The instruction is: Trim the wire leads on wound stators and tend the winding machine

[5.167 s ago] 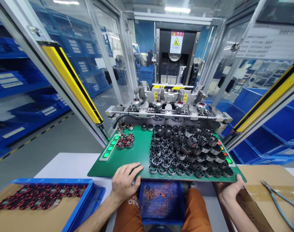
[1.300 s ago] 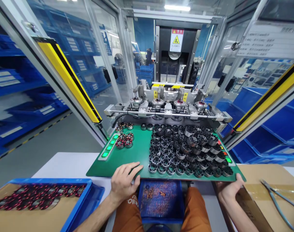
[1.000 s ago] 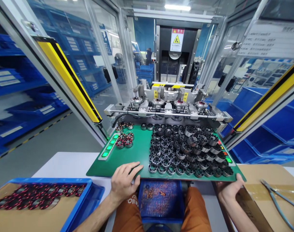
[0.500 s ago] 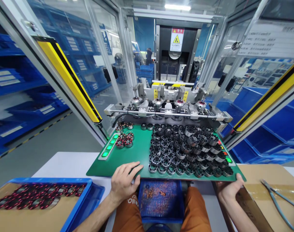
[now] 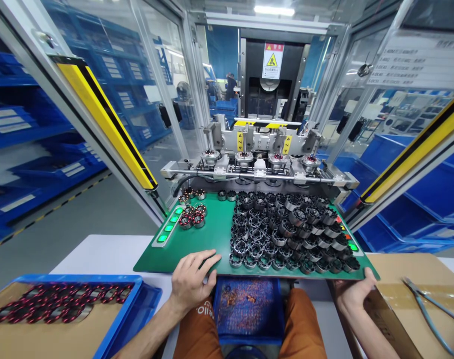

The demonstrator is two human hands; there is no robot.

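My left hand (image 5: 195, 277) rests on the front edge of the green board (image 5: 215, 237), fingers apart and holding nothing. At the board's front right corner is my right hand (image 5: 356, 294), its thumb on the edge and its other fingers hidden underneath. Stacked dark metal rings (image 5: 254, 234) cover the board's right half. Several copper-wound rings (image 5: 192, 219) sit at its left, beside a strip of green-lit buttons (image 5: 168, 229). Behind the board, the machine fixture (image 5: 260, 169) bears more rings in a row.
A blue tray (image 5: 127, 304) with red-wound rings stands at the front left. Pliers (image 5: 428, 309) lie on cardboard (image 5: 406, 267) at the right. Below the board is a blue bin (image 5: 249, 311) with copper-coloured scraps. Yellow bars (image 5: 107, 124) flank the machine opening.
The striped yellow-black bar and yellow-labelled block behind the fixture have shifted slightly, showing more of their faces. Both my hands and the rings on the board have stayed in place.
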